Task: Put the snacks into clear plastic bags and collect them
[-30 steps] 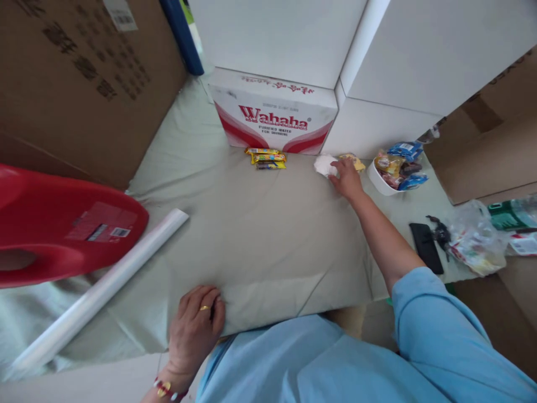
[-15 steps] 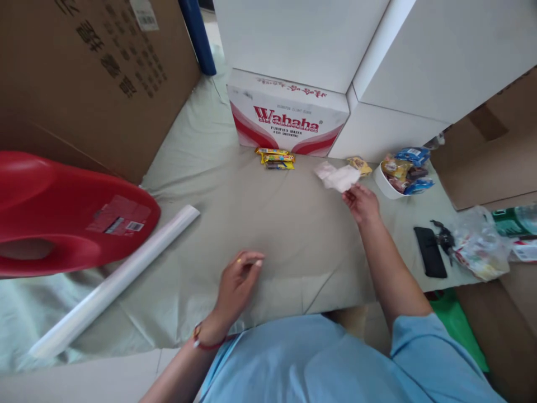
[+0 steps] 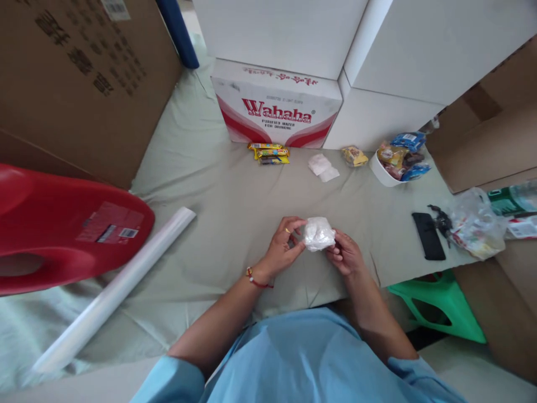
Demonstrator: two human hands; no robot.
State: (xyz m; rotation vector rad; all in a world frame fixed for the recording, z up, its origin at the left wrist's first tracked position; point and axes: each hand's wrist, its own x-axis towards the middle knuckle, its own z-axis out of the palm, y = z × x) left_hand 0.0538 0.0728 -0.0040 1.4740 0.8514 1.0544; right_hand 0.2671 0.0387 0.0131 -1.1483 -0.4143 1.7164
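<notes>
A small crumpled piece of clear, whitish plastic film, perhaps a folded plastic bag (image 3: 319, 234), is held up over the cloth in front of me. My right hand (image 3: 346, 254) pinches its right edge between thumb and fingers. On the other side, my left hand (image 3: 286, 242) has thumb and index finger closed at its left edge. Farther back on the cloth lies more of the same folded whitish plastic (image 3: 322, 167). Beside that sit a yellow snack packet (image 3: 353, 157) and a white tub (image 3: 384, 175) filled with wrapped snacks.
Several yellow-wrapped bars (image 3: 269, 153) lie before a Wahaha carton (image 3: 277, 109). Leftward are a white roll (image 3: 121, 285), a red plastic piece (image 3: 71, 229) and a big cardboard box (image 3: 84, 84). A black phone (image 3: 428, 236) and a plastic bag of items (image 3: 478, 224) lie right, above a green stool (image 3: 453, 308).
My right hand has brought a piece of plastic from the back to in front of me, leaving another piece behind. My left hand has moved right and up to meet it.
</notes>
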